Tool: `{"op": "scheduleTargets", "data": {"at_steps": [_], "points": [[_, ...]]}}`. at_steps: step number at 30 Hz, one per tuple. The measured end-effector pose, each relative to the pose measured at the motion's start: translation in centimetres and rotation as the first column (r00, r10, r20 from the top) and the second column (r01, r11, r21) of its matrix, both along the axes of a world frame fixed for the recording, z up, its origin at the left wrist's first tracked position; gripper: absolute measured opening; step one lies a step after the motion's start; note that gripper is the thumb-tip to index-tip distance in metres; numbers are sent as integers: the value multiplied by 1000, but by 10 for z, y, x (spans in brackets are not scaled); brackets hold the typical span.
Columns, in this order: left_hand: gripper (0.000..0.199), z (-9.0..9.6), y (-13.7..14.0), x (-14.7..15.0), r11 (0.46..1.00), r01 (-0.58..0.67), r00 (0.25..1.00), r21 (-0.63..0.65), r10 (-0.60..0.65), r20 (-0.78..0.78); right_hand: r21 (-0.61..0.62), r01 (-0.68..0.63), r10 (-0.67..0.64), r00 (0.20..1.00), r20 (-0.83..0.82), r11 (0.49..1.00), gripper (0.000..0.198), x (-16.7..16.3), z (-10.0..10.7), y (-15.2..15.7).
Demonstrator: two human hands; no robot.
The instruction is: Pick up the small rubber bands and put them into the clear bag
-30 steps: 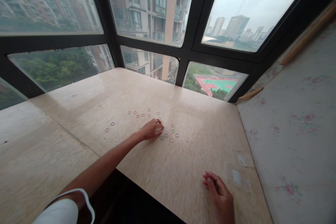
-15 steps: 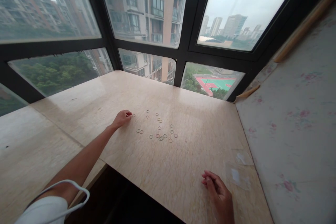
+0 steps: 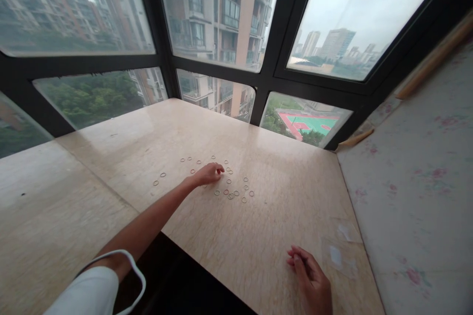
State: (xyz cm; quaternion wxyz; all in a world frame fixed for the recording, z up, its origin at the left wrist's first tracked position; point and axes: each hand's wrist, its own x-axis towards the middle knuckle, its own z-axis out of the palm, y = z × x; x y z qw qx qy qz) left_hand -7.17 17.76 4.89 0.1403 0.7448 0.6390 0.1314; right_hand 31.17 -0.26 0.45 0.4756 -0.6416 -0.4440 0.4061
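Note:
Several thin, small rings, like rubber bands in dull green, yellow and red tones, lie scattered over the marble-patterned tabletop. My left hand reaches in among them, its fingers curled and close to the surface. What its fingertips hold, if anything, is hidden, and the hand partly covers one ring. Just right of it lie two touching yellowish rings; below right is a reddish ring. Off to the left sits a pair of rings. My right hand rests near the front right, fingers loosely closed, with nothing visible in it.
Dark window frames border the table's far edges. A flowered wall rises on the right. Clear tape pieces stick to the tabletop near it. A dark gap opens below the front edge.
My left hand has moved right, from the left edge of the ring group into its middle. More rings now show on the left. My right hand has stayed put; the view has shifted slightly.

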Motion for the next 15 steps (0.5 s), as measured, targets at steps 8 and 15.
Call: {"op": "scheduleTargets", "data": {"at_steps": [8,15], "points": [[27,10,1,-35,937,-328,913,120,347,-216,7,6,-6,1000,-4,1000,52,-1,2,1],[32,19,-39,-133,784,-612,735,101,611,-294,-25,-7,7,1000,-17,1000,54,4,-5,2]]}}
